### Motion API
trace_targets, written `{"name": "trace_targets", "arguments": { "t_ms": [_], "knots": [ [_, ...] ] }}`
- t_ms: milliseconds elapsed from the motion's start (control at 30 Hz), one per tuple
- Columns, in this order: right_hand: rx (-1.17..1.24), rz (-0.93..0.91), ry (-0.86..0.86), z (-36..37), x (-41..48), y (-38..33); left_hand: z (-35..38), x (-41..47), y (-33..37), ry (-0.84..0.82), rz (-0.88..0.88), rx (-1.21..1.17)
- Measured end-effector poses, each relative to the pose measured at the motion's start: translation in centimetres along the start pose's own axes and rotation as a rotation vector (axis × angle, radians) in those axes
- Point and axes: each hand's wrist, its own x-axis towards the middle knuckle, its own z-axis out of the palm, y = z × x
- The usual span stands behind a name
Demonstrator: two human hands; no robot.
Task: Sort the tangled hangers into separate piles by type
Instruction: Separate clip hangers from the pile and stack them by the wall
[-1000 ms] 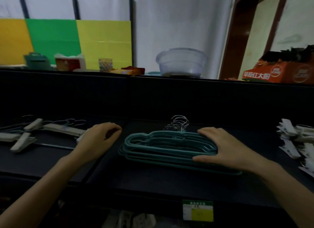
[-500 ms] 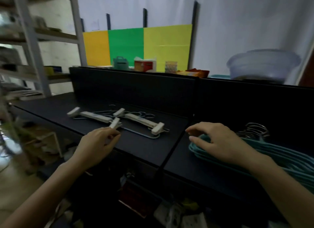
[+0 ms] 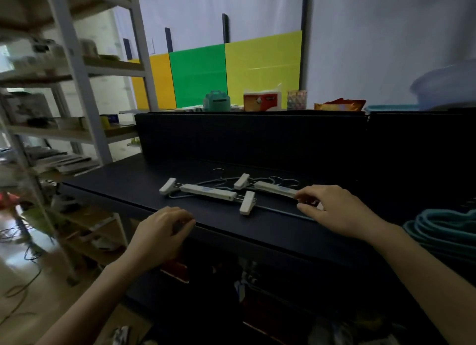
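Two white clip hangers lie on the black shelf top (image 3: 123,180): one bar (image 3: 208,191) to the left, the other (image 3: 275,189) to the right, with thin wire hangers (image 3: 215,182) tangled under them. My right hand (image 3: 337,211) covers the right end of the right clip hanger, thumb and forefinger pinching its end clip, which is mostly hidden. My left hand (image 3: 159,231) rests at the shelf's front edge with loosely curled fingers and holds nothing. A stack of teal plastic hangers (image 3: 443,223) sits at the far right.
A black back panel (image 3: 244,138) rises behind the shelf, with small boxes and a clear bowl (image 3: 445,87) on the ledge above it. A grey metal rack (image 3: 85,92) stands to the left. Clutter fills the space below the shelf.
The view has swung left, off the teal stack. My right hand left the teal hangers and moved onto the right clip hanger's end. My left hand drew back to the shelf edge.
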Motion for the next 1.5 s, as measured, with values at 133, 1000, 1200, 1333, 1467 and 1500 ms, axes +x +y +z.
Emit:
{"name": "trace_targets", "arguments": {
  "t_ms": [133,1000,1200,1333,1467,1500],
  "knots": [
    [-0.023,0.057,-0.023,1.2,3.0,-0.6,0.4,1.9,-1.5,-0.010,0.030,-0.037],
    [-0.106,0.297,-0.143,1.3,11.7,2.6,5.9,16.1,-10.7,-0.300,0.319,-0.169],
    [-0.022,0.383,0.012,1.6,9.3,0.1,5.7,16.8,-11.7,-0.246,0.312,-0.280],
    [-0.007,0.429,0.106,1.9,7.7,-1.3,4.6,17.3,-11.5,-0.169,0.353,-0.290],
    [0.004,0.489,0.195,0.5,5.1,-2.1,3.6,17.8,-9.8,-0.124,0.440,-0.303],
    [0.003,0.503,0.225,-0.1,4.1,-2.1,3.4,18.1,-9.1,-0.116,0.464,-0.310]
  ]
}}
